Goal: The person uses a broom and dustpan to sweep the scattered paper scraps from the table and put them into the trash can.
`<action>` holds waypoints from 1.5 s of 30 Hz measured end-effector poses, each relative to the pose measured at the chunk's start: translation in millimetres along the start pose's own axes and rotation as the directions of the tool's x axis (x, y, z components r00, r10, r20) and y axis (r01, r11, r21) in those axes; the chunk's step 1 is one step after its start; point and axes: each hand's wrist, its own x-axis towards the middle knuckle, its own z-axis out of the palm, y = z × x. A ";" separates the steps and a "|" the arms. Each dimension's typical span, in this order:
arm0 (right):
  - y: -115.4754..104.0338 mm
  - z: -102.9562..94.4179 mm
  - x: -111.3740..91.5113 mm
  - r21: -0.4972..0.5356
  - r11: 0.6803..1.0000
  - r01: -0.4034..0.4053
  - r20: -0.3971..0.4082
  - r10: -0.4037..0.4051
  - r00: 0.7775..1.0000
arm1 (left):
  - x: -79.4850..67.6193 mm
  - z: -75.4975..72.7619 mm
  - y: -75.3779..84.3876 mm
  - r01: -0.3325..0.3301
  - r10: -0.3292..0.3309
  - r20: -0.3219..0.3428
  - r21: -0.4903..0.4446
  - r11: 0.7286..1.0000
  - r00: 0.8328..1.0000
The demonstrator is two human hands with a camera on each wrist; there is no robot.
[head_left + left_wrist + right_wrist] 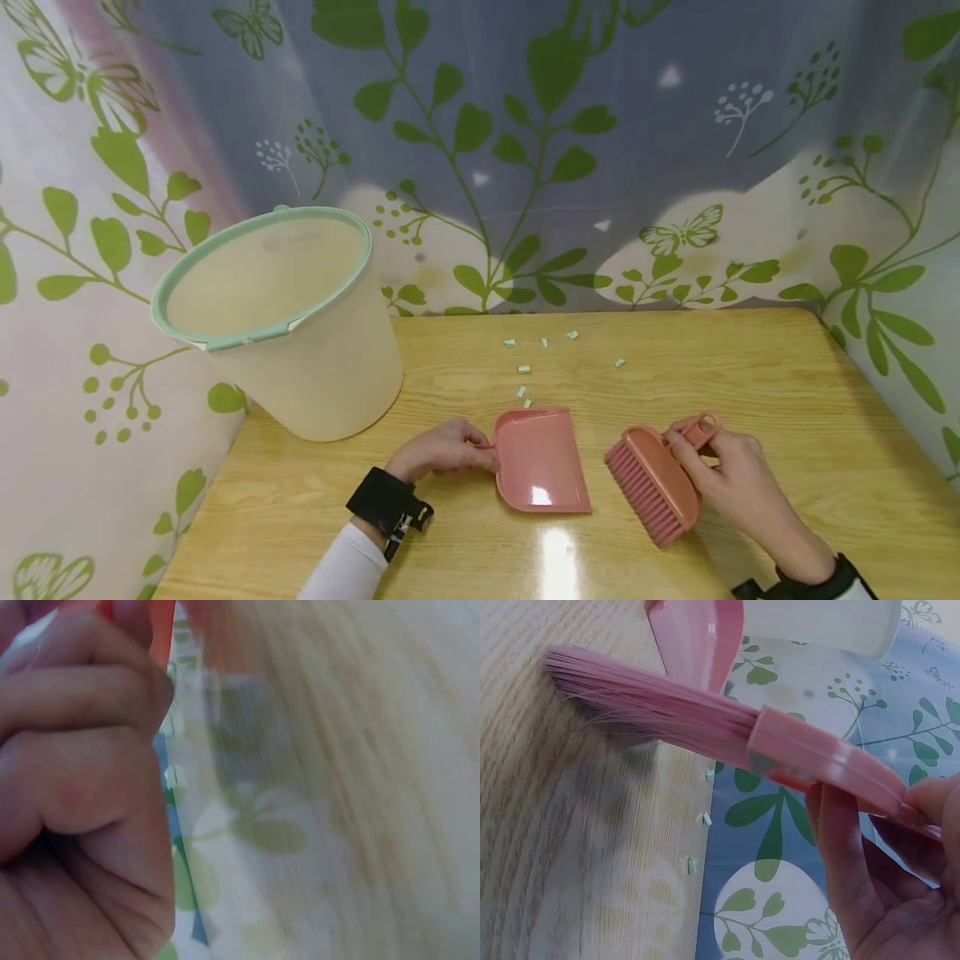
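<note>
My left hand [448, 447] pinches the short handle of a pink dustpan [538, 467], which lies on the table with its open edge facing right. In the left wrist view the curled fingers [90, 705] hide most of the handle. To the right, my right hand [738, 475] grips a pink hand brush [660, 483] by its looped handle. The brush's bristles [645, 697] point left and down, close to the dustpan's open edge but apart from it. Several small pale green paper scraps [523, 368] lie scattered on the table beyond the dustpan.
A large translucent bucket [322, 367] with a mint-green rim stands at the table's back left. The wooden table [787, 375] meets a curtain [480, 167] printed with leaves and butterflies along its back edge.
</note>
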 end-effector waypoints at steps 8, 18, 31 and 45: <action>-3.0 0.4 0.2 0.003 1.000 0.014 0.006 -0.014 1.000 | -0.9 -1.1 -3.9 -0.030 0.029 0.018 0.072 0.997 0.999; -6.6 0.7 5.0 0.014 1.000 0.018 0.030 -0.019 0.999 | -2.8 0.4 -5.4 -0.106 0.116 -0.049 0.174 0.979 0.992; -15.6 21.6 58.8 0.073 0.957 0.281 0.175 -0.290 0.941 | -1.7 2.9 -9.3 -0.063 0.066 -0.031 0.075 0.995 0.997; -7.5 66.9 97.9 0.228 0.886 0.403 0.225 -0.451 0.864 | -0.1 2.1 -7.6 -0.043 0.044 -0.007 0.052 0.998 0.999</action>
